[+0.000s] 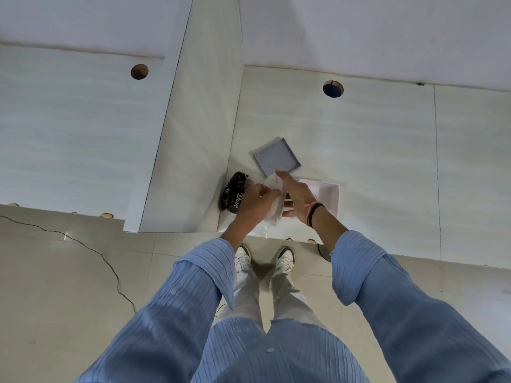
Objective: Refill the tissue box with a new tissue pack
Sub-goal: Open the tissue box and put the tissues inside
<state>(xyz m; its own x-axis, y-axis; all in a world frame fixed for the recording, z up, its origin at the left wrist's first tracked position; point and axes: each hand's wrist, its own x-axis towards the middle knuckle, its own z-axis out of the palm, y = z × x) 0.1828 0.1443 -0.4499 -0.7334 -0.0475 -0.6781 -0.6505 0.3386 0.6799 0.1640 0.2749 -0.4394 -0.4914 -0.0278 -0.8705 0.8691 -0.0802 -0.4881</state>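
Observation:
A stack of white tissues (276, 203) stands on edge above the desk's front edge, held between both hands. My left hand (254, 201) grips its left side. Fingers stretched out, my right hand (294, 194) presses flat on its right side. Just right of the hands sits the open white tissue box (327, 193), partly hidden by my right wrist. Its square lid (276, 156) lies inside-up on the desk behind the hands. A dark printed wrapper (233, 193) lies at the left, next to my left hand.
The white desk (373, 150) has a vertical divider panel (193, 134) at the left and a round cable hole (333, 89) at the back. A second hole (139, 71) is in the neighbouring desk. My feet stand on tiled floor (69, 272) below.

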